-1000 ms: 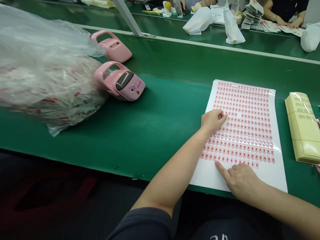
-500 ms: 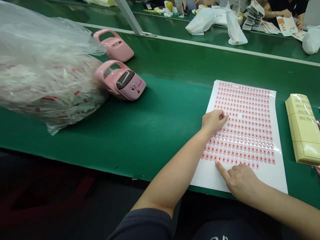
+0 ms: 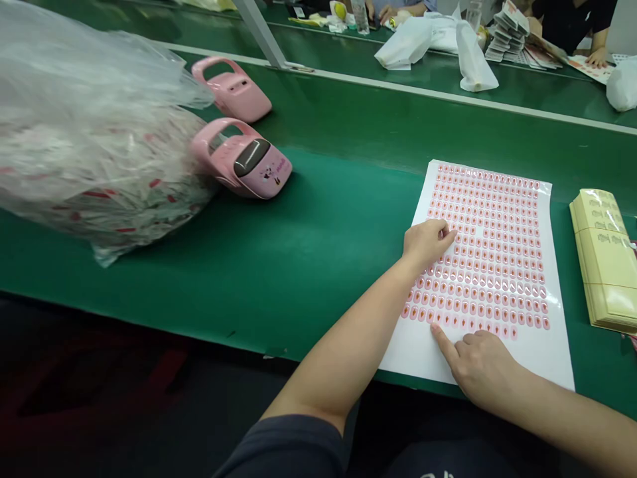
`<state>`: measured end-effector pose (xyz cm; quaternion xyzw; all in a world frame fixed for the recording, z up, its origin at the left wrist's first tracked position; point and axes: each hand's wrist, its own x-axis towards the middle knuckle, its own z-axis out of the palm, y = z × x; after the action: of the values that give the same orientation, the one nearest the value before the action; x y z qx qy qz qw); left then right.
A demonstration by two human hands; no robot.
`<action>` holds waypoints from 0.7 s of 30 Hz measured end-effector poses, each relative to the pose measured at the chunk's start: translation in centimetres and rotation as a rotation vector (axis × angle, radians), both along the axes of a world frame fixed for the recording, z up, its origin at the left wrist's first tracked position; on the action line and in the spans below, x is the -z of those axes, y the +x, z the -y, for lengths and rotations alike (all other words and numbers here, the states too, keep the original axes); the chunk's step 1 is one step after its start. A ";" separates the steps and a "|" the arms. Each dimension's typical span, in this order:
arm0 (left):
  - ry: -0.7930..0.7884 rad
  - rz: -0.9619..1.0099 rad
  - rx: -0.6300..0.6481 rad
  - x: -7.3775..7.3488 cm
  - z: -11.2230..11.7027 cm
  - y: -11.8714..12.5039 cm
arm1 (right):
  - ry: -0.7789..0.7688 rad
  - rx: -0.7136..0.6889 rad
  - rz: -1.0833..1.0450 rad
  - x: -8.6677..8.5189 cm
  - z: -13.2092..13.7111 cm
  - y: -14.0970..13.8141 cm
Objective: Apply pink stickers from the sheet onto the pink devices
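Right on the green tabletop [image 3: 323, 279], a white sheet [image 3: 547, 362] lies flat at lower right of the frame, packed with neat rows of little pink stickers [image 3: 497, 219], and a small gap opens in the rows near its middle! The left hand [image 3: 426, 244] is down on the sheet, its grip curled, fingertips on the stickers just beside that gap. Does it have hold of anything? From here, you cannot tell. The right hand [image 3: 480, 365] comes in at the bottom edge, grip loose and open, index finger [image 3: 442, 344] stretched out to the lowest rows, nothing visibly in its hold. A dark sleeve [image 3: 283, 448] shows at the bottom of the frame. Just right of the sheet sits a plastic-wrapped block of pale yellow cards [image 3: 604, 259]. Over at upper left, a huge clear plastic bag [image 3: 89, 153] bulges with red-marked contents, touching the nearer of two pink handled machines [image 3: 246, 162]; the second [image 3: 233, 89] sits behind it. Across the top, on a second green tabletop, a co-worker's hand [image 3: 597, 58] rests by stacked cards [image 3: 507, 33] and white bags [image 3: 472, 60].
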<state>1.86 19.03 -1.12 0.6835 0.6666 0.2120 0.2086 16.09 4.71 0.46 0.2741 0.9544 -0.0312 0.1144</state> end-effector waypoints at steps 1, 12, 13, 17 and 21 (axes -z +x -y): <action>0.000 0.000 0.001 0.0 0.0 0.0 | 0.014 -0.001 -0.006 0.0 0.0 0.0; 0.011 0.010 0.015 0.0 0.0 0.0 | 0.097 -0.001 -0.071 0.7 0.2 0.1; 0.011 0.009 0.015 0.0 0.0 0.0 | 0.091 0.003 -0.067 0.6 0.2 0.1; 0.009 0.008 0.011 0.0 -0.1 0.0 | 0.056 0.003 -0.043 0.2 0.1 -0.2; 0.009 0.011 0.010 0.1 -0.1 0.1 | 0.046 0.003 -0.033 0.0 -0.1 -0.3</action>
<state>1.91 19.14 -1.24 0.6867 0.6609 0.2177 0.2102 15.82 4.83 0.48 0.2777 0.9562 -0.0137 0.0921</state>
